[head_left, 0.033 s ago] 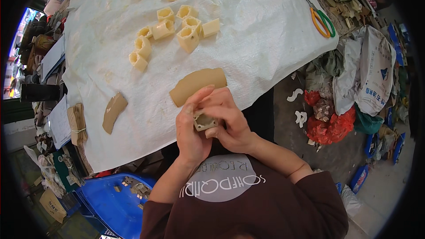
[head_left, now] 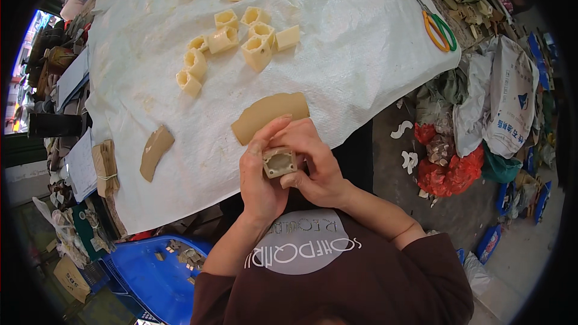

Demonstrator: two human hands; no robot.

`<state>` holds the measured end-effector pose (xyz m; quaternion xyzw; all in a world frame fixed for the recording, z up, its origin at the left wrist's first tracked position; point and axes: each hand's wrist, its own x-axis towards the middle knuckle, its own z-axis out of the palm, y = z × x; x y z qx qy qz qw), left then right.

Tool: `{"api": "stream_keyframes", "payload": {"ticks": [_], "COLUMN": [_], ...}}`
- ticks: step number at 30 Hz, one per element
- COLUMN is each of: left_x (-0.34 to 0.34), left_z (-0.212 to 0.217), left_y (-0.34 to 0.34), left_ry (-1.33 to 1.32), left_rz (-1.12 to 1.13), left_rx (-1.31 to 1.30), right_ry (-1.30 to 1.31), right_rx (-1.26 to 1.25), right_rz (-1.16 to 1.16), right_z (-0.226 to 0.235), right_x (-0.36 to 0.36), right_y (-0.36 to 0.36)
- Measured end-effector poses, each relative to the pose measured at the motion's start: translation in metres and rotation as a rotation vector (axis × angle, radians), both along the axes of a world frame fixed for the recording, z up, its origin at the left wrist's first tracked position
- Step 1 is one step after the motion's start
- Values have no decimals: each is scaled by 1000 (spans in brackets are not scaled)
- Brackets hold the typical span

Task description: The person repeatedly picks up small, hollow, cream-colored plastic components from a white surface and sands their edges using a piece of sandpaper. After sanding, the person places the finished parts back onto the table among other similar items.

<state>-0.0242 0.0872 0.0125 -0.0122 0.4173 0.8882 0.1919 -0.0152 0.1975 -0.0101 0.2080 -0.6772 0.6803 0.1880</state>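
Close to my body, both hands hold a small beige hollow block (head_left: pixel 279 163), its opening and small corner holes facing up. My left hand (head_left: pixel 256 171) wraps its left side. Fingers of my right hand (head_left: pixel 312 156) curl over the far and right sides, with the thumb at the near edge. Just beyond my hands lies a tan curved-edged sheet (head_left: pixel 265 113), partly covered by the fingers. A smaller tan strip (head_left: pixel 156 153) rests to the left. Farther off, a group of pale yellow hollow blocks (head_left: pixel 257 52) stands and lies on the white cloth (head_left: pixel 343 54).
Scissors (head_left: pixel 438 27) with orange and green handles lie at the right edge. A tied tan bundle (head_left: pixel 106 168) sits at the left edge. Below is a blue tub (head_left: pixel 150 271) holding small pieces. Bags, including a red one (head_left: pixel 451 171), crowd the floor at right.
My right fingers have drawn back from over the block's opening, so more of its cavity shows. The block stays between both hands.
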Motion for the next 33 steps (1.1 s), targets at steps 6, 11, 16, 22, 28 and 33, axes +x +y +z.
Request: {"api": "stream_keyframes", "payload": {"ticks": [6, 11, 16, 22, 28, 33], "left_x": [2, 0, -11, -4, -9, -11], "left_z": [0, 1, -4, 24, 3, -1], "left_y": [4, 4, -13, -8, -4, 2], "left_ry": [48, 35, 62, 423, 564, 414], "left_rz": [38, 35, -104, 1, 21, -54], "left_rx": [-207, -226, -20, -541, -510, -422], "right_ry": [68, 200, -43, 81, -377, -577], "right_rx": [166, 213, 103, 791, -273, -343], "right_rz": [-29, -33, -62, -248, -3, 41], "right_z": [1, -13, 5, 32, 15, 24], "right_x": [2, -6, -2, -13, -12, -2], "right_y": [7, 6, 5, 19, 21, 16]}}
